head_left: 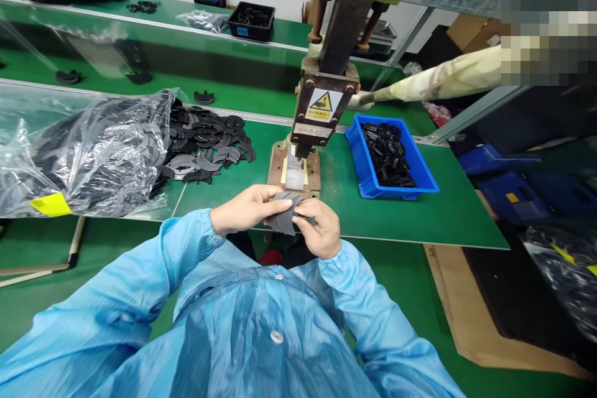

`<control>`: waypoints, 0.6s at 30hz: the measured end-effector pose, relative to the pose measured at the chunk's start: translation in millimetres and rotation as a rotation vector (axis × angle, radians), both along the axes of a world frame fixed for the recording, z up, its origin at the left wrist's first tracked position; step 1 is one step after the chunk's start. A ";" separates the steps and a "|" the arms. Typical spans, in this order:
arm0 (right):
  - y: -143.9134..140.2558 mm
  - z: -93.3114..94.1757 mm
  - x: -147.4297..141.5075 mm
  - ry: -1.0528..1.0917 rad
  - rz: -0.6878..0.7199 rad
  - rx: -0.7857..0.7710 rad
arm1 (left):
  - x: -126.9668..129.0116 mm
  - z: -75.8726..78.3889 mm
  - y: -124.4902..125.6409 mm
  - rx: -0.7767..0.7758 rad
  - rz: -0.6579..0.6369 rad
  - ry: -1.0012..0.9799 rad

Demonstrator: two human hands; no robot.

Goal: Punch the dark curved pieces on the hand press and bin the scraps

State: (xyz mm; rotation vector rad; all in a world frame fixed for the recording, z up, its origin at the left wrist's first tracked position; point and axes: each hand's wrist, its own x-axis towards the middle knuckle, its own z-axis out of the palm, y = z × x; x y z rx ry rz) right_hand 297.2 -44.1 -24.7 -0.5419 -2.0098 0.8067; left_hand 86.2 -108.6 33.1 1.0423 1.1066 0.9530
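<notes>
My left hand [249,208] is closed around several curved dark grey pieces [282,216], fanned in a small stack with the thumb on top. My right hand [321,227] pinches a small black part at the right edge of that stack; the fingers mostly cover it. Both hands are just in front of a hand press [321,106], over the table's front edge. The press's metal base [276,174] has a pale plate [294,179] beneath the ram. Loose curved dark grey pieces [212,143] lie heaped to the left.
A clear plastic bag [107,149] of the same pieces spills onto the green table [373,221]. At right stands a blue bin [396,189] of small black parts. The press's wrapped lever [438,78] reaches right. A black tray [252,31] sits on the back shelf.
</notes>
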 end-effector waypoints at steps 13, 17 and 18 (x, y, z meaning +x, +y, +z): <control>24.5 -20.0 89.2 -0.016 -0.330 -0.162 | -127.6 -38.1 177.3 -0.160 0.780 -0.022; 26.1 -20.4 108.7 -0.040 -0.399 -0.157 | -146.0 -25.6 241.5 -0.097 0.841 -0.024; 28.0 -19.0 114.0 -0.050 -0.414 -0.156 | -148.0 -25.2 249.6 -0.088 0.849 -0.019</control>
